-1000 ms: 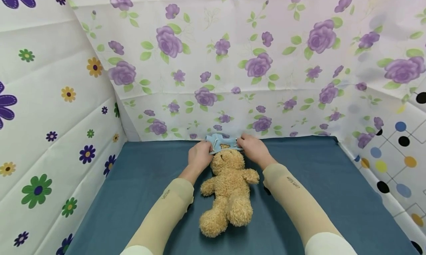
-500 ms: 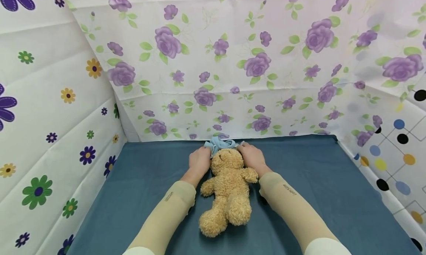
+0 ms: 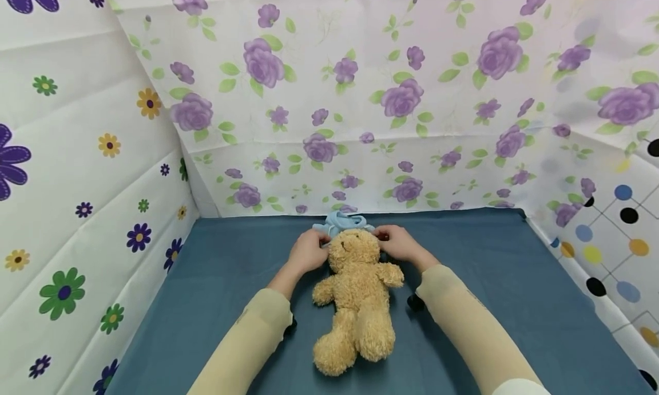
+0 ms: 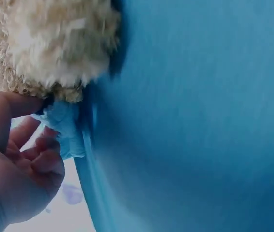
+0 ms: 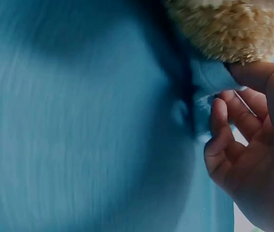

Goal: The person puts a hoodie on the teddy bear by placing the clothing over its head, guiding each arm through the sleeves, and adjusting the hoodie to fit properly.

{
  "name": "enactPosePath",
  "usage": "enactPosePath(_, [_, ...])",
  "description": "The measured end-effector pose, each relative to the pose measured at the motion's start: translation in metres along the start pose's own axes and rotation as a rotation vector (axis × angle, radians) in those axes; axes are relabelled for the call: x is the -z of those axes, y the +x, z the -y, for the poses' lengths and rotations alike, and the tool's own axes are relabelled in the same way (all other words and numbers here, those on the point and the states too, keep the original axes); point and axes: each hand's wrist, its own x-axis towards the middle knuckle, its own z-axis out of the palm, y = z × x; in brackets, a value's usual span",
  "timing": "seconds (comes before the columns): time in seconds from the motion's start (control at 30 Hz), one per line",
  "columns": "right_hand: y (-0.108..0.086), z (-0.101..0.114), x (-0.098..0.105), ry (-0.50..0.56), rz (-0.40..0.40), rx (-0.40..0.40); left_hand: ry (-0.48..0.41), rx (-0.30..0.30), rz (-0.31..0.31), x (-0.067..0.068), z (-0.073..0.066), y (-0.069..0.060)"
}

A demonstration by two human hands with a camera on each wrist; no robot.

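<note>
A tan plush bear (image 3: 360,292) lies on its back, its head toward the far edge of the blue surface. Bunched behind its head is a light blue cloth garment (image 3: 342,220). At the left side of the head, my left hand (image 3: 308,252) pinches the garment's edge; the left wrist view shows thumb and fingers at the blue cloth (image 4: 64,125) beside the fur. My right hand (image 3: 400,243) pinches the other edge by the opposite side of the head, and in the right wrist view the cloth (image 5: 209,79) lies between thumb and fingers. Parts under the head are hidden.
The blue covering (image 3: 231,257) spreads around the bear. A rose-printed sheet (image 3: 319,97) hangs behind its far edge, with a flower-printed sheet (image 3: 98,172) at the left and a dotted one (image 3: 612,252) at the right.
The garment was spread between both hands with its printed patch showing; it has bunched up and lowered behind the bear's head. Both hands have moved slightly down and stand a little wider apart.
</note>
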Motion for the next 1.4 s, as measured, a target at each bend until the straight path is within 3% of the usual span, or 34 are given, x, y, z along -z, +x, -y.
enactPosePath(0.2, [-0.012, 0.009, 0.003, 0.245, 0.032, -0.104, -0.365, 0.106, 0.02, -0.007, 0.003, -0.016])
enactPosePath(0.33, [-0.022, 0.014, 0.005, 0.358, 0.054, -0.126, -0.517, 0.123, 0.055, -0.007, 0.005, -0.024])
enactPosePath(0.43, [-0.026, 0.015, 0.007, 0.353, 0.068, -0.096, -0.589, 0.108, 0.087, -0.005, 0.007, -0.027])
enactPosePath(0.6, [-0.026, 0.014, 0.005, 0.281, 0.046, -0.045, -0.581, 0.076, 0.093, -0.007, 0.01, -0.029])
enactPosePath(0.73, [-0.025, 0.016, 0.003, 0.191, 0.048, -0.022, -0.551, 0.064, 0.132, -0.012, 0.012, -0.032])
enactPosePath(1.07, [-0.029, 0.021, 0.005, 0.157, 0.231, -0.033, -0.466, 0.058, 0.201, -0.011, 0.007, -0.029])
enactPosePath(1.4, [-0.029, 0.025, -0.003, 0.096, 0.15, 0.034, -0.457, 0.012, 0.187, -0.015, 0.002, -0.031])
